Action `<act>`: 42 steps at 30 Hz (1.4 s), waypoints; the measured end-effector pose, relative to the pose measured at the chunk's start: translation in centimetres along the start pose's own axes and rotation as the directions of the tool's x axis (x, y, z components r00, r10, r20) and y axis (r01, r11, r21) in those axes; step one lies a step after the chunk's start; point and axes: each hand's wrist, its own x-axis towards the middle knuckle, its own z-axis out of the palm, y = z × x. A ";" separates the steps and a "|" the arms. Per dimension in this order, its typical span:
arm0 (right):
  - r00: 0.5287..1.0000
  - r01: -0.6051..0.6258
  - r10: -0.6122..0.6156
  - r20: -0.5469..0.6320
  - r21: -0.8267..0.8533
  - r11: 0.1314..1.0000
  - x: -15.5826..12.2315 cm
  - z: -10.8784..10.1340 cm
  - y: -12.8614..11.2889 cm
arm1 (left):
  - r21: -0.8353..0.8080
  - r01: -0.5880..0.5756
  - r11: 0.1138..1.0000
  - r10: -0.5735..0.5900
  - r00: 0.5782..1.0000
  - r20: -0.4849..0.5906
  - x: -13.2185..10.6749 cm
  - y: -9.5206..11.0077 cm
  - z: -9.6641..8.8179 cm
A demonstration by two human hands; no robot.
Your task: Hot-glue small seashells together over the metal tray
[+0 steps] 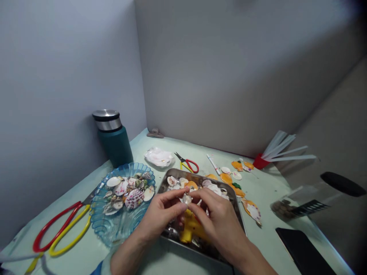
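My left hand [160,210] and my right hand [215,214] meet over a metal tray [183,246]. Between the fingertips of both is a small pale shell [187,199], partly covered by the fingers; each hand is closed in a pinch on it. Under them in the tray lies a yellow plastic tool [187,229], its shape mostly hidden by my right hand. More shells [172,181], white and orange, fill the far part of the tray. Left of my left hand, a blue scalloped glass dish [99,221] holds a pile of assorted shells [134,198].
Large red-and-yellow-handled scissors [64,225] lie left; small pliers-like cutters [187,164] lie behind the tray. A teal bottle [115,143] stands at the back left. Rightward are orange shell pieces [252,210], a red cup [260,162] of translucent sticks, a clear jar [286,206] and a black phone [304,250].
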 end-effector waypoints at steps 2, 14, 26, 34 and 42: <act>1.000 0.005 -0.005 -0.012 0.006 1.000 0.0 0.0 0.0 | -0.003 0.005 1.000 -0.005 1.000 -0.004 0.0 0.0 0.1; 1.000 -0.013 0.013 -0.026 -0.003 1.000 -0.2 0.2 0.4 | -0.073 -0.033 0.997 0.032 0.999 -0.012 0.2 0.0 0.4; 1.000 -0.014 0.013 -0.021 -0.020 1.000 -0.3 0.2 0.4 | -0.083 -0.026 0.996 0.025 1.000 -0.016 0.3 -0.1 0.4; 1.000 0.015 -0.015 0.022 0.009 1.000 0.0 0.0 0.5 | -0.098 -0.049 0.994 0.048 0.999 -0.015 0.4 -0.3 0.2; 0.997 -0.044 0.045 0.070 -0.019 0.999 0.0 0.0 0.6 | -0.088 -0.086 0.992 0.086 0.996 0.005 0.4 -0.4 0.2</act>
